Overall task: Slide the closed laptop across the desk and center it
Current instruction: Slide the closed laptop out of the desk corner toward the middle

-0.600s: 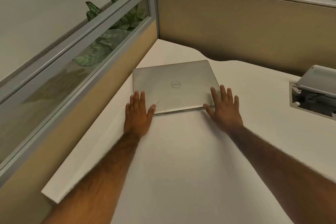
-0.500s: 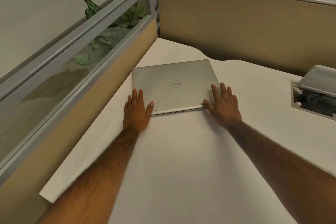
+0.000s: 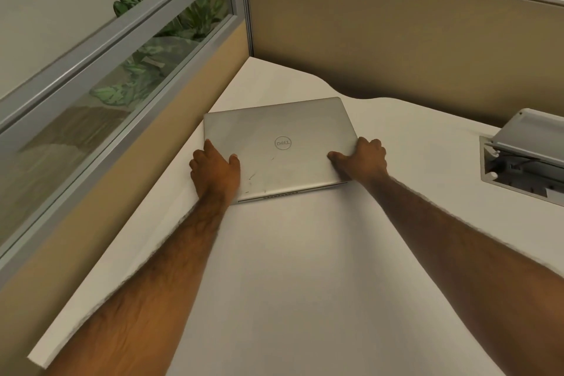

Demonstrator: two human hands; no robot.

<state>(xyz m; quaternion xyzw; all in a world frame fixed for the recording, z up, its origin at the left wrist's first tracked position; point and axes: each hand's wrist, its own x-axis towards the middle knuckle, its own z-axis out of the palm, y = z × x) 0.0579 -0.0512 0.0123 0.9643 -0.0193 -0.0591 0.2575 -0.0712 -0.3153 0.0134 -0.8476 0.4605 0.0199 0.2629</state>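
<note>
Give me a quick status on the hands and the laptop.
Left hand and right hand gripping closed silver laptop at its sides. Laptop flat on white desk, near corner. Path toward centre clear.

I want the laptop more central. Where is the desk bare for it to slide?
The desk is bare from the laptop near edge toward the person, between both forearms, and rightward up to the open cable box. Crowded: the left side, where the left hand nears the partition.

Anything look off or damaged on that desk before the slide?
The laptop lid has scuff marks near its front left. At right, the desk's cable box stands with its lid propped open. Nothing is spilled.
</note>
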